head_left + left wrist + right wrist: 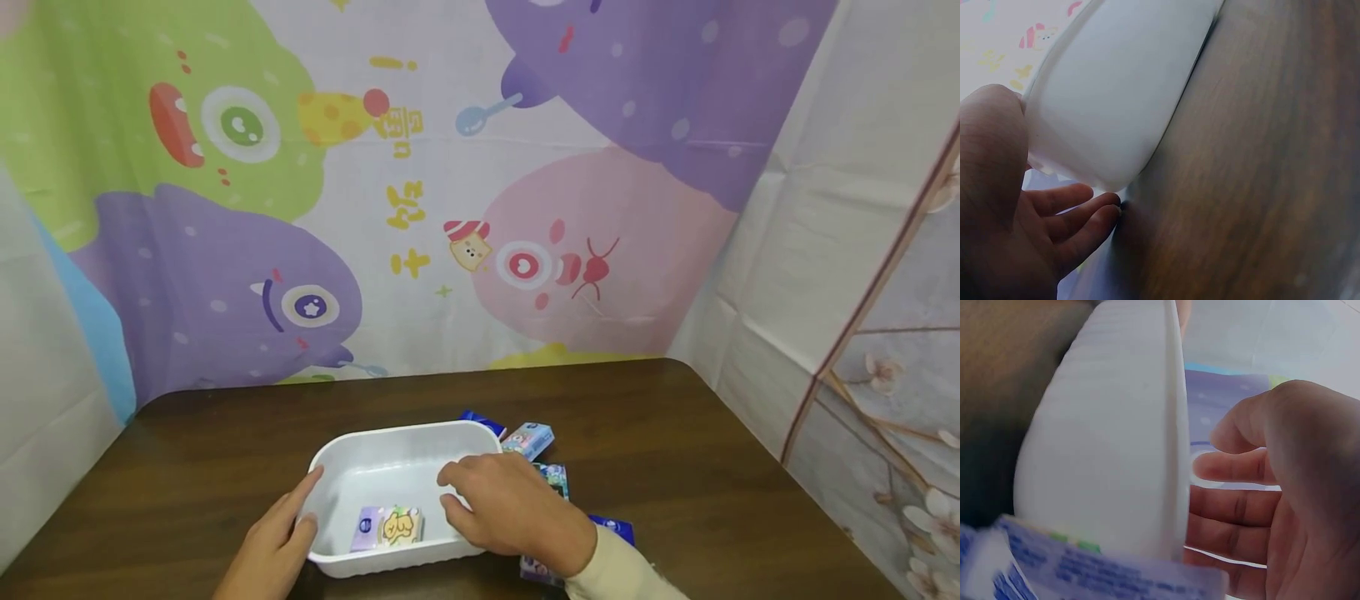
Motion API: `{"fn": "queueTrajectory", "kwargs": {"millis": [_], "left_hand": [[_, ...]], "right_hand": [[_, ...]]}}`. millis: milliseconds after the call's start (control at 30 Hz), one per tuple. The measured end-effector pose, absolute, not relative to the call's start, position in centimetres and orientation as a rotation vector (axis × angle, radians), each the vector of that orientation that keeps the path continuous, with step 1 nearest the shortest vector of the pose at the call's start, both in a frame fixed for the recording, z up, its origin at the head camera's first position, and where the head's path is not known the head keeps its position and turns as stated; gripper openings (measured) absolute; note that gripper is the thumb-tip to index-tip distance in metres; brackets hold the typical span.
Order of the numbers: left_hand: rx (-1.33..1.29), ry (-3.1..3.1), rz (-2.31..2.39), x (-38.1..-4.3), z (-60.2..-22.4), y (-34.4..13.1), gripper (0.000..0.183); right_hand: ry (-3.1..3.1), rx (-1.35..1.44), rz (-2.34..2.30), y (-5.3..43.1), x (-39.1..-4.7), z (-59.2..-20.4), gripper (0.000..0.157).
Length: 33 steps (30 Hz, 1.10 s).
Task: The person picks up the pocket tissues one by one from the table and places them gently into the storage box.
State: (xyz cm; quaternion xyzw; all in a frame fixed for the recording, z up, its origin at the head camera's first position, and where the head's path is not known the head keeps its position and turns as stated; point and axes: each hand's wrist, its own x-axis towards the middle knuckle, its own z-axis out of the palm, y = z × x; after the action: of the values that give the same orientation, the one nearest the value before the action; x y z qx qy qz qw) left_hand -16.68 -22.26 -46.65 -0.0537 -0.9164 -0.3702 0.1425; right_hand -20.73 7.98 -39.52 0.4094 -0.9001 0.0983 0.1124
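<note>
A white plastic basin (405, 562) stands on the table. Inside lies a small pack (386, 527), purple and white with a yellow cartoon animal, resembling a pocket tissue pack. My left hand (272, 542) holds the basin's left end, with thumb and index finger over the rim; in the left wrist view its other fingers (1079, 231) curve loosely outside the wall. Over the basin's right side hovers my right hand (510, 504), fingers loosely bent with nothing between them. The right wrist view shows this hand (1272, 487) behind the rim, empty.
Several similar packs lie right of the basin: a dark blue one (483, 423), a light blue one (529, 440), a teal one (557, 477) and another blue one (617, 528). Some are partly hidden by the right arm. A printed cloth (435, 333) hangs behind the brown table (675, 467).
</note>
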Motion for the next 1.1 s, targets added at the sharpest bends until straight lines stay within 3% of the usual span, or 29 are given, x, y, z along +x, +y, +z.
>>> {"fn": "queueTrajectory", "kwargs": {"millis": [567, 1100], "left_hand": [[-0.128, -2.693, -1.01, -16.9, -47.2, -22.5, 0.053], [-0.132, -2.669, -1.024, -16.7, -46.6, -22.4, 0.053]], "right_hand": [[-2.471, 1.109, 0.225, 10.9, -21.0, -39.9, 0.021], [-2.563, 1.089, 0.236, 12.7, -21.4, -39.1, 0.026]]}}
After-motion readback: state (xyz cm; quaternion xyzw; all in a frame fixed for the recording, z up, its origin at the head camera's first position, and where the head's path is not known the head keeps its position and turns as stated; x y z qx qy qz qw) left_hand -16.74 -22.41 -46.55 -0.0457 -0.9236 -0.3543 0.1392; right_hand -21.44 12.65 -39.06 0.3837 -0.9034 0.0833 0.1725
